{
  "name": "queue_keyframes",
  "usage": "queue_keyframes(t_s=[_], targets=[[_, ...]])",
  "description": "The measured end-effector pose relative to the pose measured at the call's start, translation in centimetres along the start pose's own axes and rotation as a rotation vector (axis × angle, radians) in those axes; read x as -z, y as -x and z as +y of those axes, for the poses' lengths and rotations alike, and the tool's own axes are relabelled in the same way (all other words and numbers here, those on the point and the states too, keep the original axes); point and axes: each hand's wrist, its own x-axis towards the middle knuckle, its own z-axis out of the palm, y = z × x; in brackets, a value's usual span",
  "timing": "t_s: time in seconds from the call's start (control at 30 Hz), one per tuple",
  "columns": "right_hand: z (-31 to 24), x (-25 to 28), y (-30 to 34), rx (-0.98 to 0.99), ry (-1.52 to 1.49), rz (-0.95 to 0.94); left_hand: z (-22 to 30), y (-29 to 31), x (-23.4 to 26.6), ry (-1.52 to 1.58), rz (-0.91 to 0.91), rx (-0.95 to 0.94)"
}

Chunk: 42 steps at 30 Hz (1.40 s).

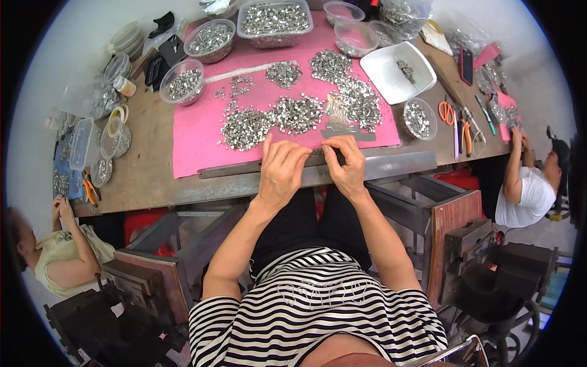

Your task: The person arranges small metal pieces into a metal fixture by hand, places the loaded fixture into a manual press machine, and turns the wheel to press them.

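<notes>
Both my hands are raised over the near edge of a pink mat (pixel 189 147), close together. My left hand (pixel 282 170) is closed in a pinch, thumb against forefinger. My right hand (pixel 346 166) is also closed, fingers curled toward the thumb. What either holds is too small or hidden to make out. Just beyond them lie heaps of small silvery metal pieces (pixel 246 128), with another such heap (pixel 296 114) beside it. A dark flat strip (pixel 358 136) with thin metal pins above it lies beyond my right hand.
A metal bar (pixel 400 163) runs along the table edge. Tubs of metal pieces (pixel 274 38) and a white tray (pixel 397 70) stand behind. Orange scissors (pixel 446 112) and pliers (pixel 468 137) lie right. One person (pixel 73 251) works at left, another (pixel 526 189) at right.
</notes>
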Motion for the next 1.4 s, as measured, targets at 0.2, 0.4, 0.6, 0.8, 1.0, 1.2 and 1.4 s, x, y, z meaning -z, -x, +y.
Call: queue_keyframes(t_s=[0.2, 0.4, 0.6, 0.8, 1.0, 1.2, 1.4], targets=[[-0.2, 0.1, -0.1, -0.003, -0.005, 0.01, 0.6, -0.4, 0.2, 0.064, 0.001, 0.035], [0.0, 0.3, -0.2, -0.015, -0.022, 0.032, 0.2, -0.8, 1.2, 0.004, -0.006, 0.105], [0.3, -0.6, -4.0, 0.034, 0.174, -0.253, -3.8, -3.1, 4.2, -0.255, -0.324, 0.1], [0.3, -1.4, -5.2, 0.125, 0.247, -0.473, -2.8, -1.8, 6.0, -0.205, -0.528, 0.068], [0.6, -0.2, -5.7, 0.037, 0.127, -0.487, -4.4, -1.9, 6.2, 0.017, -0.105, 0.127], [0.9, 0.4, -5.7, 0.013, 0.089, -0.476, -3.6, -3.4, 5.2, -0.05, -0.228, 0.147], [0.7, 0.5, -5.9, 0.1, 0.115, -0.528, -3.7, -4.1, 3.9, -0.107, -0.26, 0.07]])
